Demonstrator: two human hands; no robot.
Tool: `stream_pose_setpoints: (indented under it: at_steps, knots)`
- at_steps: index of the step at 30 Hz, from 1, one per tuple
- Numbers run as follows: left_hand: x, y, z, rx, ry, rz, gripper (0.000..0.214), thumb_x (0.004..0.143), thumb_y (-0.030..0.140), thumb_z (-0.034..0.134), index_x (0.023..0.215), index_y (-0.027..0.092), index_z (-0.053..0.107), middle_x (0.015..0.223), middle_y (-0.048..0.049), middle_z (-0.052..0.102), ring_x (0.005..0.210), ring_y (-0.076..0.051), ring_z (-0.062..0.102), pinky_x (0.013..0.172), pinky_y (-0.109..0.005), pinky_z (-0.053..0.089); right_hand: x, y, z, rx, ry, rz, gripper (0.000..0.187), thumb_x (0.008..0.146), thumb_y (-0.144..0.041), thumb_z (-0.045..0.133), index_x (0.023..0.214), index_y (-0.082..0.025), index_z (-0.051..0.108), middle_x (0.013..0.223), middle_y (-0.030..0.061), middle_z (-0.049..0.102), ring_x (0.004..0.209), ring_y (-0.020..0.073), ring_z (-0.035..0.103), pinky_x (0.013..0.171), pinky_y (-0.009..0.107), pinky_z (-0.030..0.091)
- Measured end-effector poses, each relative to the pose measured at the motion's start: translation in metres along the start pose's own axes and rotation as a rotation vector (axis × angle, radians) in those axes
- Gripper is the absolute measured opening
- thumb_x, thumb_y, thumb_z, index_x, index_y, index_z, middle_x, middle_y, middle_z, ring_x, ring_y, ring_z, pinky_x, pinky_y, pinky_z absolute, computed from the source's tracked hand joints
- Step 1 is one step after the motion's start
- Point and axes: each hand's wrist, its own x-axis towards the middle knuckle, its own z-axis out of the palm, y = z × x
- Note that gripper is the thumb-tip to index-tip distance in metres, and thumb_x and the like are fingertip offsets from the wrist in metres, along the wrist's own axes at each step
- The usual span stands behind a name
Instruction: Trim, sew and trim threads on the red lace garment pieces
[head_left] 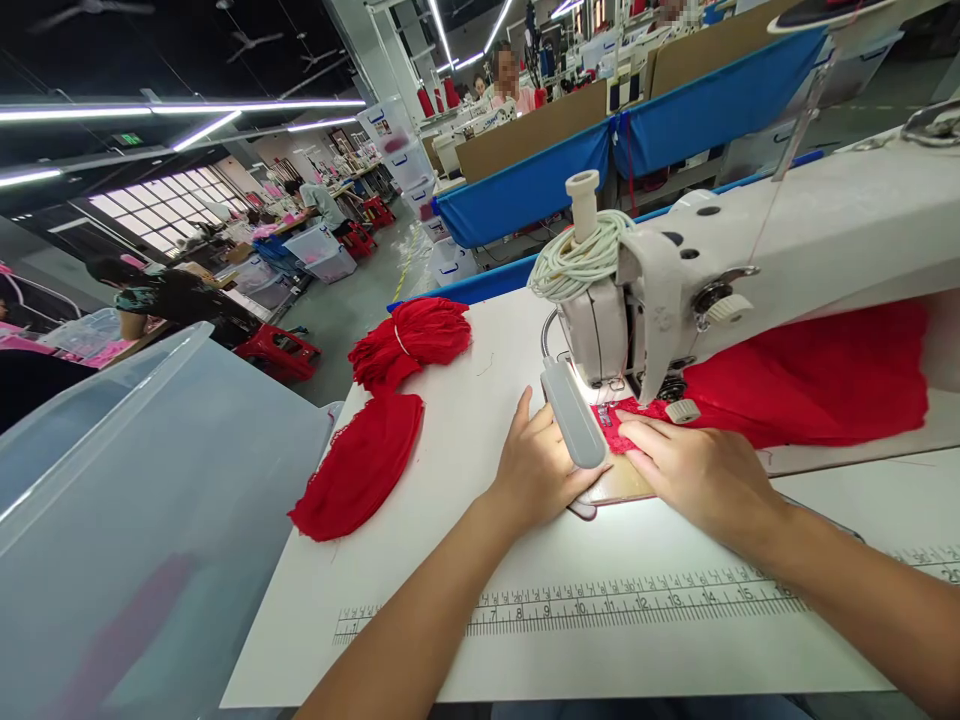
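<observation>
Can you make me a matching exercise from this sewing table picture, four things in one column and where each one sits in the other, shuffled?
Things:
1. left hand
2. right hand
3. tied red bundle
4. cord coil

Places:
A. on top of the sewing machine
B. flat on red lace at the needle
C. far side of the table
D. beside the grey lamp

Pairs: 1-D, 2-B, 3-C, 4-A

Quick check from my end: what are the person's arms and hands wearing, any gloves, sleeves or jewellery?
Nothing shows on them. The left hand and right hand are bare, with no gloves, rings or thimbles. Both forearms are uncovered as far as the picture's edge, no sleeves, watch or bracelets.
</observation>
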Motion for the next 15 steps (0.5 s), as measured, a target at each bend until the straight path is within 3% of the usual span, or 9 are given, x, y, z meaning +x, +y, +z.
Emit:
stream_pose_setpoints:
  at_steps: [4, 9, 15]
  knots:
    - [0.0089, 0.0068, 0.0056, -0.014, 0.021, -0.154, 0.012, 0.084, 0.029, 0.062, 0.078, 0.019, 0.065, 0.083, -0.0046, 0.071, 0.092, -0.027, 0.063, 0.102, -0.056, 0.041, 0.0017, -0.0002, 0.0008, 0.015, 0.026, 0.038, 0.017, 0.088, -0.023, 0.049, 0.083, -0.023, 0.066, 0.065, -0.002, 0.068, 0.051, 0.0157, 0.054, 0.046, 0.029, 0.015]
    - [0.011, 0.0098, 0.0067, -0.017, 0.032, -0.178, 0.013, 0.086, 0.017, 0.051, 0.084, 0.02, 0.064, 0.084, -0.0038, 0.071, 0.096, -0.025, 0.062, 0.093, -0.048, 0.045, 0.002, -0.0021, 0.0019, -0.003, 0.12, -0.002, 0.021, 0.087, -0.021, 0.046, 0.08, -0.021, 0.066, 0.067, -0.0002, 0.068, 0.045, 0.0135, 0.048, 0.046, 0.03, 0.015]
    - [0.0093, 0.0047, 0.0081, -0.378, -0.037, -0.129, 0.021, 0.092, 0.016, 0.042, 0.098, 0.019, 0.062, 0.101, -0.0069, 0.07, 0.098, -0.02, 0.064, 0.09, -0.038, 0.053, 0.0041, -0.0028, 0.0036, -0.044, 0.255, -0.045, 0.025, 0.087, -0.017, 0.044, 0.072, -0.019, 0.064, 0.057, 0.0004, 0.061, 0.043, 0.0121, 0.043, 0.045, 0.028, 0.015]
